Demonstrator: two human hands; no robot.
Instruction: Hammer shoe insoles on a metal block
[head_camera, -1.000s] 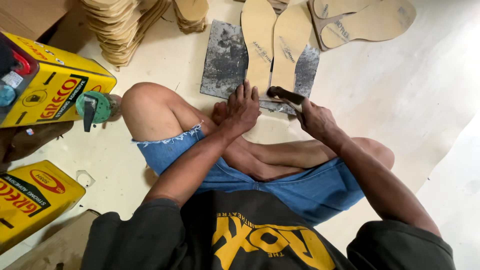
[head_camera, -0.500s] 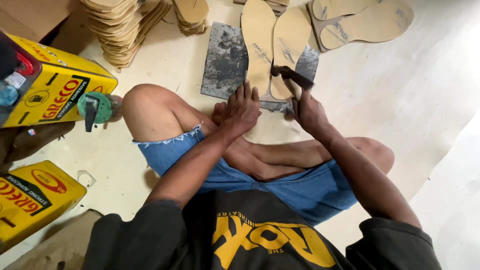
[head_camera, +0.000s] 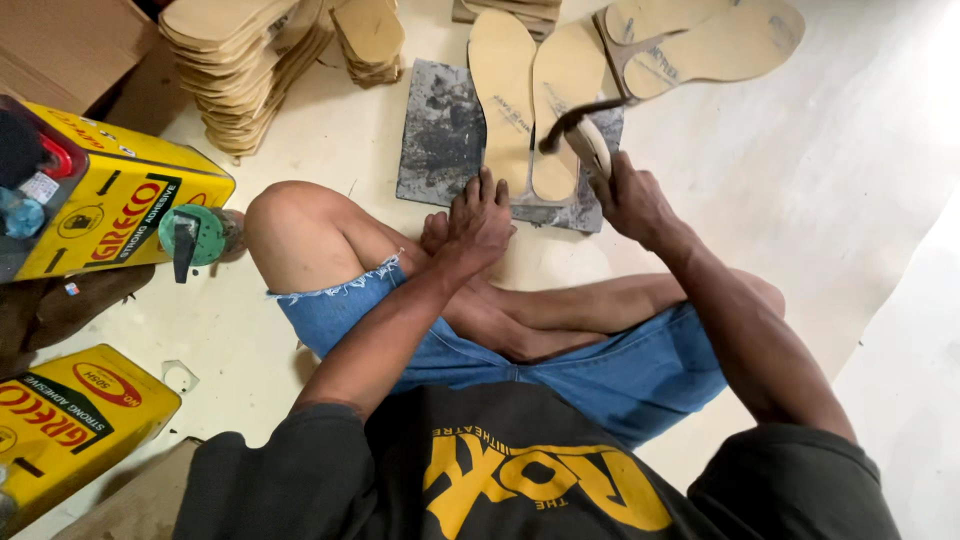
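Head camera view: a hammer (head_camera: 578, 125) is gripped by its handle in the right hand (head_camera: 628, 200) and held raised just above two tan insoles (head_camera: 535, 95) laid side by side on a dark grey slab (head_camera: 440, 135). The near end of the left insole is pressed down by the flat, spread fingers of the left hand (head_camera: 478, 222), which grips nothing. Stacked insoles (head_camera: 240, 60) are seen at upper left, yellow adhesive cans (head_camera: 110, 205) beside a bent knee.
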